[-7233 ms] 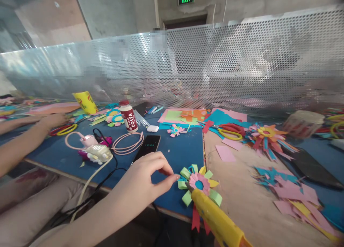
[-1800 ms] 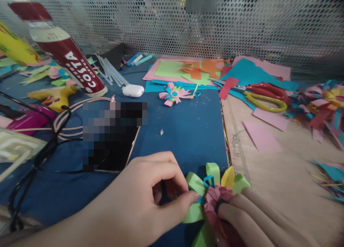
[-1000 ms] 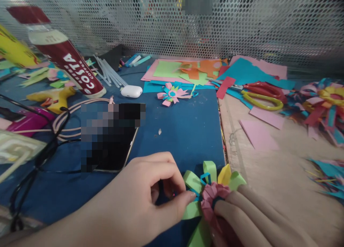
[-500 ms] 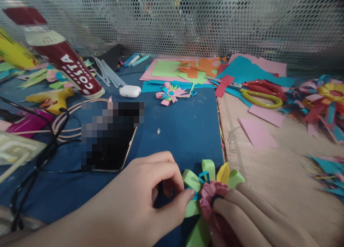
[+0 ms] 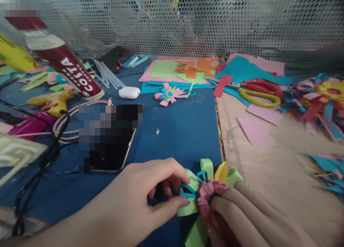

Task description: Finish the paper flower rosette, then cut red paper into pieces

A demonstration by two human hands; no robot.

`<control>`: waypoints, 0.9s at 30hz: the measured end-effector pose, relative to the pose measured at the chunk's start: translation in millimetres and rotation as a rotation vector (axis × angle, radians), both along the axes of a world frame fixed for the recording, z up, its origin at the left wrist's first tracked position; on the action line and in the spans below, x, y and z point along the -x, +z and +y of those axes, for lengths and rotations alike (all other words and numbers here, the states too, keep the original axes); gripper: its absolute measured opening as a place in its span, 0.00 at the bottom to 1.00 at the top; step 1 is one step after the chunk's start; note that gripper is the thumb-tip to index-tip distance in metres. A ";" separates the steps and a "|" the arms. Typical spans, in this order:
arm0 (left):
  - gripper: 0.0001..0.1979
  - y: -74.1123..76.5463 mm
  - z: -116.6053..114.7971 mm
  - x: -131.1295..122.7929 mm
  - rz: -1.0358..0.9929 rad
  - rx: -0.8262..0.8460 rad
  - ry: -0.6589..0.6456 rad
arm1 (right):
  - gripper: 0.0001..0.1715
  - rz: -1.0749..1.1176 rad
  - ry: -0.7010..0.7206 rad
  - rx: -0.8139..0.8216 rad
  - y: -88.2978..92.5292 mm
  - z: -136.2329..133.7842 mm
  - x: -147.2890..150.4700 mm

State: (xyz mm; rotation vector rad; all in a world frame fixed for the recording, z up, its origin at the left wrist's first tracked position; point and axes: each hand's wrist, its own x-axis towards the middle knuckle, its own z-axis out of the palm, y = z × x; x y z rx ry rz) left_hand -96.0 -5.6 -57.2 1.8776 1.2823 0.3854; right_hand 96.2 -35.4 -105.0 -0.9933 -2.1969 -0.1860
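A paper flower (image 5: 204, 195) with a pleated pink ring lies at the near edge of the blue board. Light-green loops, a yellow pointed petal (image 5: 221, 172) and narrow blue loops stick out around it. My right hand (image 5: 252, 214) presses on the ring, its fingers over the right side and into the dark middle, hiding that part. At the flower's left, my left hand (image 5: 142, 193) has thumb and forefinger parted, with a blue paper loop (image 5: 187, 191) between them. The forefinger tip is by an upper green loop and the thumb tip by a lower one.
A phone (image 5: 113, 143), earbud case (image 5: 129, 93), bottle (image 5: 70, 64), yellow glue gun (image 5: 53, 100) and cables lie left. A smaller paper flower (image 5: 170, 94), paper sheets, scissors (image 5: 259, 98) and another large flower (image 5: 331, 96) lie farther back and right. Perforated metal (image 5: 172, 21) stands behind.
My left thumb and forefinger have moved apart at the flower's left side, and the blue loop between them now shows. My right hand stays on the ring. The view has shifted slightly.
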 end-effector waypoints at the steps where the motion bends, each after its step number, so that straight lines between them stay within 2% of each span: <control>1: 0.04 0.4 0.9 -0.7 0.000 -0.001 -0.017 | 0.11 0.009 0.002 -0.007 -1.0 0.2 0.2; 14: 0.04 -2.6 0.3 0.8 -0.051 -0.083 -0.115 | 0.12 0.010 0.016 0.018 -1.5 0.0 -0.7; 21: 0.05 -2.8 -1.9 -2.4 -0.061 -0.143 -0.083 | 0.11 -0.004 0.029 0.057 -2.7 0.0 -0.7; 27: 0.05 -1.6 -2.2 -5.4 -0.051 -0.161 -0.058 | 0.14 0.005 0.018 0.100 -3.0 -1.6 -0.7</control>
